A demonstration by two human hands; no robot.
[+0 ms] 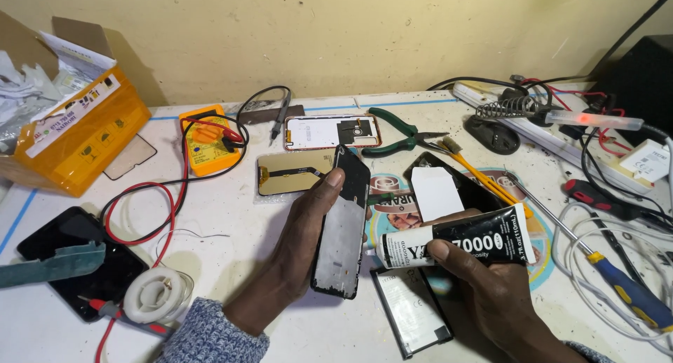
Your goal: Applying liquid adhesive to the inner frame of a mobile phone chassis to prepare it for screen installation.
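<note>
My left hand (308,244) is wrapped around a phone frame (343,223) — my thumb lies on its left edge and my other fingers hug it from behind, so it stands tilted up off the white table (231,216). My right hand (484,286) is closed tight on a black glue tube (459,240), and the thin tip of the tube sits just beside the frame's right edge, about halfway down. To do this part well, I think I should squeeze softly and slide the tip slowly along the rim, so only a thin line comes out and none gets on the flat middle. I should hold the frame by its sides only. There is not much room near me. A flat battery (410,310) lies right under the tube, and a white card (436,192) on a dark piece sits just behind it. A gold screen part (291,172) lies near the top of the frame, and the green pliers (399,135) are a bit farther back. On my right a blue and yellow screwdriver (617,282) and white wires (596,265) crowd the table — my elbow could bump them. The barest spot is the patch of table to the left of my wrist, before the roll of wire (155,295).
</note>
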